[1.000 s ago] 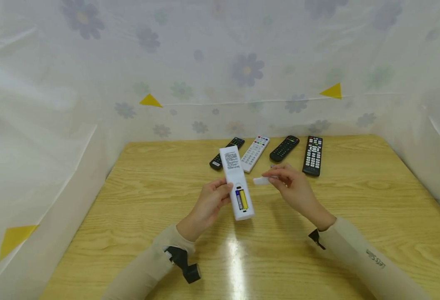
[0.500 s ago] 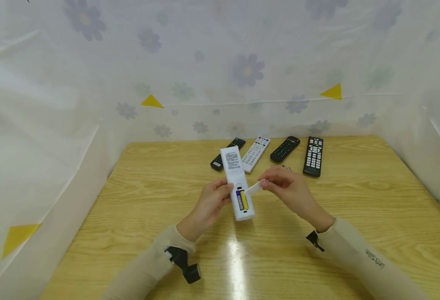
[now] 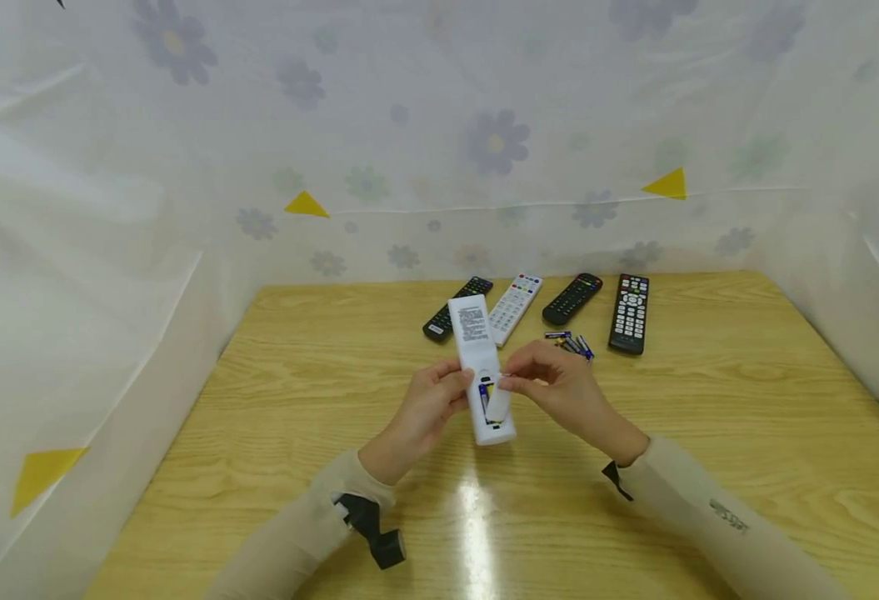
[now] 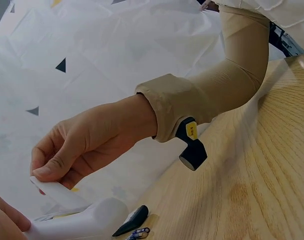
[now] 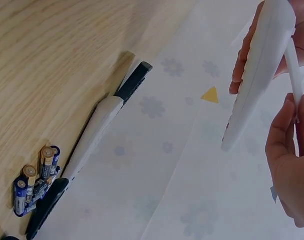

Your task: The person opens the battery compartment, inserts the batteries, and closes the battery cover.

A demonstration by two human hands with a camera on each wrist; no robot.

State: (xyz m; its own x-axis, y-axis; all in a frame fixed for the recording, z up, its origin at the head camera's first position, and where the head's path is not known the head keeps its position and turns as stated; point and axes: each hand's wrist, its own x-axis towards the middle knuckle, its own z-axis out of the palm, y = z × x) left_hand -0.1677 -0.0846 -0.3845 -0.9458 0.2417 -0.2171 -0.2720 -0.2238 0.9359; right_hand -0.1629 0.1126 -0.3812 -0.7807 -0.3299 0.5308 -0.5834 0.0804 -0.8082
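Note:
My left hand (image 3: pixel 427 404) grips a white remote control (image 3: pixel 472 321) by its side, back face up, above the table. In its open compartment lie batteries (image 3: pixel 483 397), one blue and one yellow, partly covered. My right hand (image 3: pixel 559 385) pinches the white battery cover (image 3: pixel 496 405) between thumb and fingers at its upper end. The cover's lower end lies over the compartment; its upper end is tilted up. In the right wrist view the cover (image 5: pixel 293 70) stands at an angle off the remote (image 5: pixel 264 65). In the left wrist view the right hand (image 4: pixel 84 145) holds the cover (image 4: pixel 64 194).
Behind my hands on the wooden table (image 3: pixel 297 375) lie a black remote (image 3: pixel 439 323), another white remote (image 3: pixel 516 304), a black remote (image 3: pixel 572 298) and a larger black remote (image 3: pixel 629 315). Several loose batteries (image 3: pixel 576 344) lie near the right hand. A flowered sheet (image 3: pixel 409 125) encloses the back and sides.
My right hand has moved left and slightly down, bringing the cover from beside the remote onto its compartment. The loose batteries have come into view. The left hand has hardly moved.

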